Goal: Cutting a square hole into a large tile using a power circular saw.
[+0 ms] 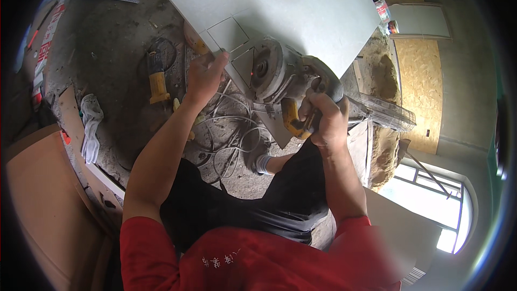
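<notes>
Toward twelve o'clock from the middle of the view, a pale slab (307, 5) reaches in from the top, its near edge above the floor (113, 32) and close to the person's knees. Thin lines are drawn on it, one marked square (228, 32) lying at eleven o'clock. Just past twelve, a dusty saw (266, 70) sits over that near edge with its disc side toward the lines, perhaps so the marks can be seen; whether the blade touches the slab I cannot tell.

At half past two, the right hand (326, 113) has its fingers curled firmly round the saw's rear handle, likely to bear its weight and guide it. Between ten and eleven, the left hand (204, 78) lays its thumb on the slab's edge, probably to steady it, well clear of the disc. Its other fingers are bent, but I cannot tell whether they grip underneath.

At ten o'clock, a yellow-handled tool (158, 81) lies on the floor. Loose cable (231, 129) coils near the middle, beneath the arms. A white glove (91, 124) hangs at nine.
</notes>
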`<state>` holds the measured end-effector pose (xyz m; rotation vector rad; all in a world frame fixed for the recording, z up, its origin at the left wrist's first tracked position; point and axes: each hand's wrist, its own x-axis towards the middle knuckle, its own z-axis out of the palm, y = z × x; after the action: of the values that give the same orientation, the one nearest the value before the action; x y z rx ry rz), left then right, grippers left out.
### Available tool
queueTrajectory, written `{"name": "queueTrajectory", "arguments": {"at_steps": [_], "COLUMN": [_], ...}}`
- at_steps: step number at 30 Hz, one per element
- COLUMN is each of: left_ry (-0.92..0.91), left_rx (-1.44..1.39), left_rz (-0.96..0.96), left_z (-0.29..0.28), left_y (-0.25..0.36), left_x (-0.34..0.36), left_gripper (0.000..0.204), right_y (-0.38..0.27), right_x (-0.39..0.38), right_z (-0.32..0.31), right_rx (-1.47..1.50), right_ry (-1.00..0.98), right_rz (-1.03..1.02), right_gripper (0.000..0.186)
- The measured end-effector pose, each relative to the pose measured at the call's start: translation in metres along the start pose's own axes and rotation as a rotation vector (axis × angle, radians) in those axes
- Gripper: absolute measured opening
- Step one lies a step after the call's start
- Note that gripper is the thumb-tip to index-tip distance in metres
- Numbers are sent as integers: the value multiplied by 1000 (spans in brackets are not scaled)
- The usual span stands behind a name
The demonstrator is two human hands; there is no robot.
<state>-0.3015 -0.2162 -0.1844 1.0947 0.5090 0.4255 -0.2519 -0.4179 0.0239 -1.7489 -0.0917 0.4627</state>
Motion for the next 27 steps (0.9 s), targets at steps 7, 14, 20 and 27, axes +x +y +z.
{"name": "queueTrajectory", "arguments": {"at_steps": [7,14,20,27], "left_ry": [-1,22,18,13], "left_rx": [6,16,-13,31], "left_rz": [1,19,-8,-11], "left_z": [1,1,2,1], "left_y": [4,2,-1,1], "left_x": [-2,-2,-1,-1], "left_gripper": [32,32,32,33], "right_y": [0,2,4,5], "right_x": [1,2,1,2], "right_z": [3,4,4,2], "right_rx": [-13,-26,-9,17], "right_ry": [12,-36,-32,25], "right_rz": [-2,-32,-51,13], "right_gripper": [19,20,19,17]}}
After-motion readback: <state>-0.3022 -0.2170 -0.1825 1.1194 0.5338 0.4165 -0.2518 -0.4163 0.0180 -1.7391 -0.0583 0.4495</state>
